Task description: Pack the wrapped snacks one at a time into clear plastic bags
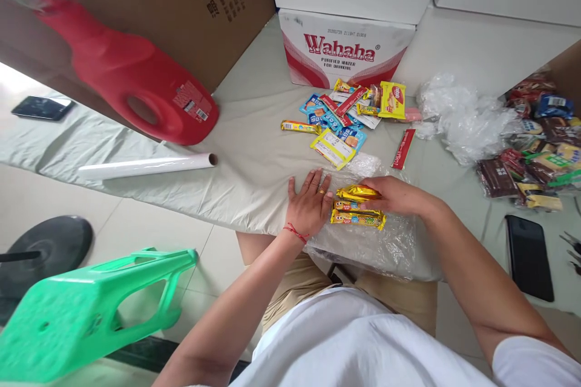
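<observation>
Right fingers [376, 182] are holding sideways-lying yellow packets [357, 219] from their right — my left hand [308, 208] is resting spread, just left.

head camera | facing forward and down | near, above the table [247, 127]

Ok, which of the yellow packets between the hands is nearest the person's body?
The frontmost yellow packet, at the near side of the group; the other yellow packets lie beyond it, toward the Wahaha box.
</observation>
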`<state>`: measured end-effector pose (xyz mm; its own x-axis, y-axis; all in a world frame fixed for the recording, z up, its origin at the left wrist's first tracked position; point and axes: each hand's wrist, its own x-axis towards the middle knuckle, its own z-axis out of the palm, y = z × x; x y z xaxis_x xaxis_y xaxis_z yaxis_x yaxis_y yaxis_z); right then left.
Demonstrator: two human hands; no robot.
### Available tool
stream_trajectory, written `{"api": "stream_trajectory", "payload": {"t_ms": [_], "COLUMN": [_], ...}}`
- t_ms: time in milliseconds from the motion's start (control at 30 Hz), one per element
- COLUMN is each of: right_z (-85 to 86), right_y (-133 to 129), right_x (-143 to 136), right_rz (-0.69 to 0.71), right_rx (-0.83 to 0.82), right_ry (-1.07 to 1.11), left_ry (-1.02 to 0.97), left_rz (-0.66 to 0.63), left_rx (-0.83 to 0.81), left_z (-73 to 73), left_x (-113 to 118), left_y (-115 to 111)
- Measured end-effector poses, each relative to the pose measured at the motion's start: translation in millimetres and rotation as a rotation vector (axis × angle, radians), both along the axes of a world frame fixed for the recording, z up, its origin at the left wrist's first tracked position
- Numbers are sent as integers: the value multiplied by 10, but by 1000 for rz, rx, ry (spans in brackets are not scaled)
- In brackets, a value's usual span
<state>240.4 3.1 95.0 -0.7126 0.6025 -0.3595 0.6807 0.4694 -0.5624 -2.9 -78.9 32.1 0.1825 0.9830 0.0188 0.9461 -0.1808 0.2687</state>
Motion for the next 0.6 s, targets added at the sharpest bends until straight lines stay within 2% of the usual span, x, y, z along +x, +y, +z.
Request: {"api": "stream_trajectory", "payload": {"t_ms": [133, 267, 400, 500, 600], "right_z": [2, 61, 61, -28, -110], "right_y": [-72, -323, -623, -761, -796], "right_x": [72, 70, -131, -284, -328], "right_rz": [-96, -246, -143, -91, -87], "right_rx": [86, 370, 538, 575, 568], "right_ry": [55, 78, 40, -53, -57], "left_ry": [5, 3, -8, -17, -34], "left_rz": [-1, -3, -9, -4, -1], "left_rx": [6, 8, 16, 33, 46], "left_z": [-8, -10, -10, -24, -36], "left_x": [4, 4, 1, -2, -7], "left_y": [4, 4, -2, -7, -11]}}
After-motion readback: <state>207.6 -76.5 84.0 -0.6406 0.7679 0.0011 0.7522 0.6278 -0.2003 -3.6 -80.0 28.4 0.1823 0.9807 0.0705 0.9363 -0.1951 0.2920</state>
